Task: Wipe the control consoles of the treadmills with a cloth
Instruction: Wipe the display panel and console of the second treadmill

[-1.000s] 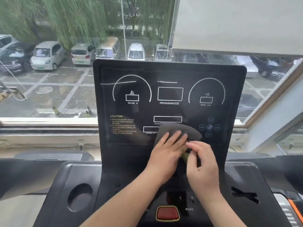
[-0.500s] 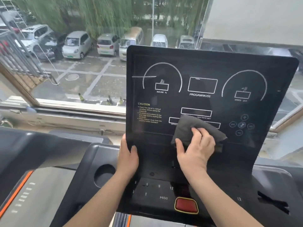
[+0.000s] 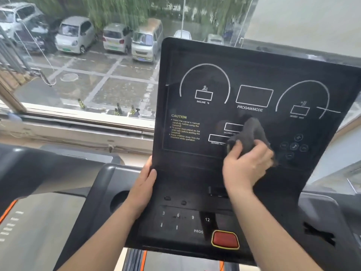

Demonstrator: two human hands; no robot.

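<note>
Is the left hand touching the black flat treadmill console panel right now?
Touching. The head view shows the left hand gripping the black console panel by its left edge, thumb lying on its front face.

Wide window (image 3: 125, 61), grey daylight, car park (image 3: 109, 83) below with parked cars (image 3: 76, 34), green trees (image 3: 117, 8) beyond, pale blind (image 3: 302, 22) upper right, light sill (image 3: 78, 128) beneath

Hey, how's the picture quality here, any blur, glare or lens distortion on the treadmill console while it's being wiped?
Head view: soft daylight from the window, no hard shadows; the cloth and right hand are slightly motion-blurred; the button icons beside them look soft; a faint hazy sheen lies on the black console; the wide-angle lens tilts and bows its edges.
</note>
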